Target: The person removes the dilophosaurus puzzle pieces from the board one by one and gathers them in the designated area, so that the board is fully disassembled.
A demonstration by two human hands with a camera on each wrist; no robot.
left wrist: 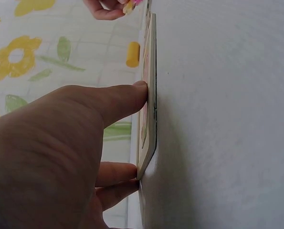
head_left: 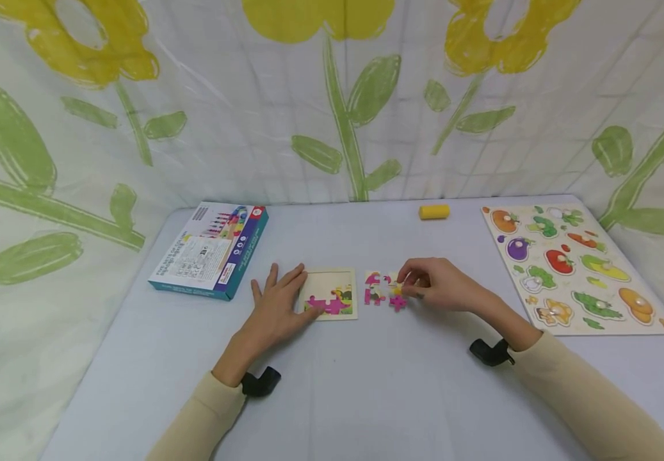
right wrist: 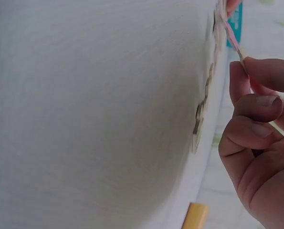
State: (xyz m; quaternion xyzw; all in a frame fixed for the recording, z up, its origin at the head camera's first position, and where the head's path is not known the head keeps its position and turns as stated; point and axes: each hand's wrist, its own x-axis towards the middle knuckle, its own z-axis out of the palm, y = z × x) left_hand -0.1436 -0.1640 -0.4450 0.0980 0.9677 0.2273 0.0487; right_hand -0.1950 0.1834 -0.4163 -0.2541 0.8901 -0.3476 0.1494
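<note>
My left hand (head_left: 276, 314) rests at the left side of a small square wooden puzzle frame (head_left: 356, 296), fingers spread and straight. Its thumb presses on the frame's near part, and two fingertips touch the edge in the left wrist view. Pink and green puzzle pieces (head_left: 332, 306) fill the lower and right part of the frame; bare wood shows at the upper left. My right hand (head_left: 441, 285) pinches a thin puzzle piece (right wrist: 233, 37) between thumb and index finger, raised over several loose pieces (head_left: 373, 296) lying right of the frame. The other right fingers are curled.
A boxed game (head_left: 193, 253) lies at the back left. A yellow cylinder (head_left: 434, 212) lies near the table's back edge. A wooden vegetable puzzle board (head_left: 562, 282) occupies the right side. Behind the white table (head_left: 332, 397) hangs a flower-print curtain (head_left: 222, 128).
</note>
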